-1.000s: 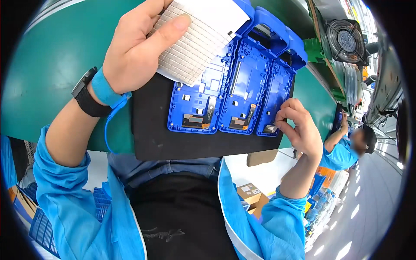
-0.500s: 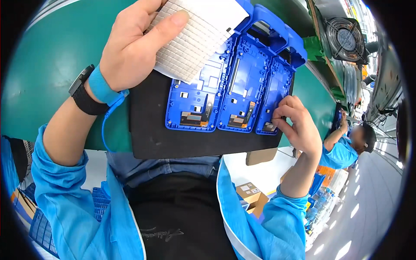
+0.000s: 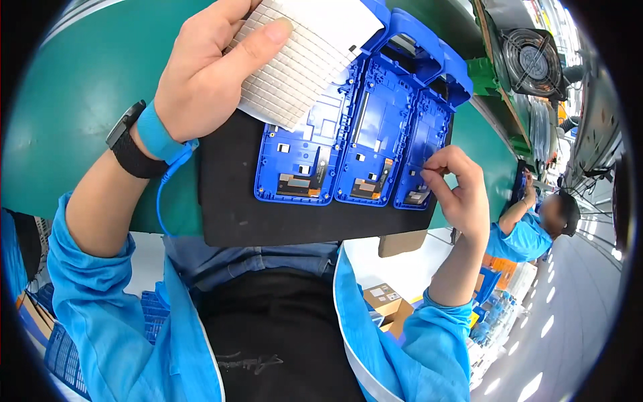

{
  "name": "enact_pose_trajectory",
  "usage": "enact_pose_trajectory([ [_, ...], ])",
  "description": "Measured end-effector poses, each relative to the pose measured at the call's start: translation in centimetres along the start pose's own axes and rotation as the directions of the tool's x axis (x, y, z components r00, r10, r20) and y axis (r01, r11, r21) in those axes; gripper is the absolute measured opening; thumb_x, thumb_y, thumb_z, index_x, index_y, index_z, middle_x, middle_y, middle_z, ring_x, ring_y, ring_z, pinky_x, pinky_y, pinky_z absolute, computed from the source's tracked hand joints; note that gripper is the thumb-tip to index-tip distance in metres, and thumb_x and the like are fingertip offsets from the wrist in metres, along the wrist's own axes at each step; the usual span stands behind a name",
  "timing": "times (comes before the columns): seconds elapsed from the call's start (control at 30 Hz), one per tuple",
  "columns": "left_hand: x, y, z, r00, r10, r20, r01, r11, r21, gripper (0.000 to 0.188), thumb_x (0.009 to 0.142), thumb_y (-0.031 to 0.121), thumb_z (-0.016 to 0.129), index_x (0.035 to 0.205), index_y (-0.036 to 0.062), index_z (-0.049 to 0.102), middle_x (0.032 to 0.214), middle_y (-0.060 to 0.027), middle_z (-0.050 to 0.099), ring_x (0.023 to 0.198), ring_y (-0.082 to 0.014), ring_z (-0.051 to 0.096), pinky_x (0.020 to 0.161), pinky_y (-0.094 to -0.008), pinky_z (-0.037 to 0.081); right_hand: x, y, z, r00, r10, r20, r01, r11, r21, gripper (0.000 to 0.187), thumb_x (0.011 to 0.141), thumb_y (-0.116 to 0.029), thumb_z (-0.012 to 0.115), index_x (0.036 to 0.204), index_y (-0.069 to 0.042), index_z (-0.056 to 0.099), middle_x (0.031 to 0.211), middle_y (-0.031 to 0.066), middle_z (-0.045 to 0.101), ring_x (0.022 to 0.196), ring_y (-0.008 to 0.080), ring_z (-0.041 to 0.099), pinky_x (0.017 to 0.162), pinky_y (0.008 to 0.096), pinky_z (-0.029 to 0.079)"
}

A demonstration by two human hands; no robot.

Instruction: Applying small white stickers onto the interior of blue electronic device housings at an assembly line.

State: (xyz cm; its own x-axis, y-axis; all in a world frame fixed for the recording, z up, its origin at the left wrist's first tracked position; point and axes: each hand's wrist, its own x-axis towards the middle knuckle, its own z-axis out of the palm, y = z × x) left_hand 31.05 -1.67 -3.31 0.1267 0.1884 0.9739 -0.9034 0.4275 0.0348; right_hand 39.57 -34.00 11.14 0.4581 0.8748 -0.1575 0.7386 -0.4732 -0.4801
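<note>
My left hand (image 3: pixel 204 84) grips a white sheet (image 3: pixel 291 77) covered with rows of small, pale, square pads, its thumb lying on top. The sheet hangs over part of the left blue plastic housing (image 3: pixel 270 175). Beside that lie a middle blue housing (image 3: pixel 351 157) and a right blue housing (image 3: pixel 429 127), open side up, with dark flat cables and small cut-outs inside. Over the lower part of the right housing, my right hand (image 3: pixel 462 191) has thumb and forefinger pinched together. Whatever sits between those fingertips is too small to make out.
A black mat (image 3: pixel 268 224) lies under the housings on a green table (image 3: pixel 87 100). A fan (image 3: pixel 534 57) stands at the far right by a shelf edge. Another person (image 3: pixel 526 231) works farther right. A blue cord runs from my left wristband. Cardboard boxes (image 3: pixel 388 301) are below.
My right hand has shifted slightly, its fingertips a little higher off the right housing. My left hand and the sheet stay nearly where they were.
</note>
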Motion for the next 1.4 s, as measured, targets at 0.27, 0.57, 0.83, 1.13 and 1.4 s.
enact_pose_trajectory([
  [0.27, 0.4, 0.2, 0.1, 1.0, 0.009, 0.022, -0.011, 0.998, 0.054, 0.026, 0.103, 0.018, 0.058, 0.118, -0.0028, 0.054, 0.103, -0.0031, 0.064, 0.088, -0.005, 0.057, 0.078, -0.0207, 0.045, 0.2, -0.2, 0.7, 0.998, -0.06, 0.027, 0.06, 0.998, -0.022, 0.012, 0.08, 0.008, 0.07, 0.088, 0.001, 0.063, 0.086, 0.0095, 0.062, 0.076, 0.021, 0.058, 0.066, 0.031, 0.046],
  [0.57, 0.5, 0.7, 0.3, 1.0, -0.028, 0.003, 0.028, 0.997, 0.066, 0.027, 0.103, 0.019, 0.058, 0.118, -0.0031, 0.054, 0.104, -0.0038, 0.065, 0.09, -0.0058, 0.058, 0.08, -0.0215, 0.046, 0.3, -0.1, 0.5, 0.991, -0.092, 0.101, 0.097, 0.994, -0.042, 0.008, 0.084, 0.007, 0.061, 0.086, 0.001, 0.057, 0.084, 0.0099, 0.057, 0.078, 0.0238, 0.052, 0.068, 0.0322, 0.043],
  [0.83, -3.5, 0.4, -1.9, 1.0, -0.017, -0.026, 0.015, 0.998, -0.067, 0.027, 0.103, 0.018, 0.058, 0.118, -0.0034, 0.054, 0.104, -0.0042, 0.065, 0.09, -0.0059, 0.058, 0.08, -0.0215, 0.046, 1.0, -0.4, 0.0, 0.988, -0.039, 0.147, 0.041, 0.999, -0.01, 0.006, 0.085, 0.006, 0.06, 0.087, 0.001, 0.057, 0.083, 0.0093, 0.056, 0.078, 0.0231, 0.051, 0.069, 0.0325, 0.043],
  [1.13, 1.7, 2.7, 2.2, 0.83, -0.433, -0.35, 0.528, 0.813, 0.245, 0.027, 0.103, 0.018, 0.058, 0.118, -0.0035, 0.054, 0.104, -0.0042, 0.065, 0.089, -0.0054, 0.058, 0.08, -0.021, 0.046, 1.2, -0.4, -0.3, 0.979, -0.073, 0.189, 0.082, 0.996, -0.041, 0.006, 0.085, 0.005, 0.061, 0.088, 0.001, 0.058, 0.083, 0.0107, 0.056, 0.079, 0.0263, 0.051, 0.069, 0.0344, 0.044],
  [1.4, 0.2, 0.9, 0.0, 1.0, -0.028, 0.01, 0.027, 0.995, 0.091, 0.027, 0.103, 0.018, 0.058, 0.119, -0.0034, 0.054, 0.104, -0.0043, 0.065, 0.09, -0.0055, 0.059, 0.079, -0.0213, 0.047, 1.1, -0.4, -0.1, 0.985, -0.049, 0.166, 0.057, 0.997, -0.042, 0.005, 0.085, 0.005, 0.062, 0.087, 0.002, 0.059, 0.082, 0.0106, 0.056, 0.079, 0.0261, 0.052, 0.068, 0.0335, 0.044],
])
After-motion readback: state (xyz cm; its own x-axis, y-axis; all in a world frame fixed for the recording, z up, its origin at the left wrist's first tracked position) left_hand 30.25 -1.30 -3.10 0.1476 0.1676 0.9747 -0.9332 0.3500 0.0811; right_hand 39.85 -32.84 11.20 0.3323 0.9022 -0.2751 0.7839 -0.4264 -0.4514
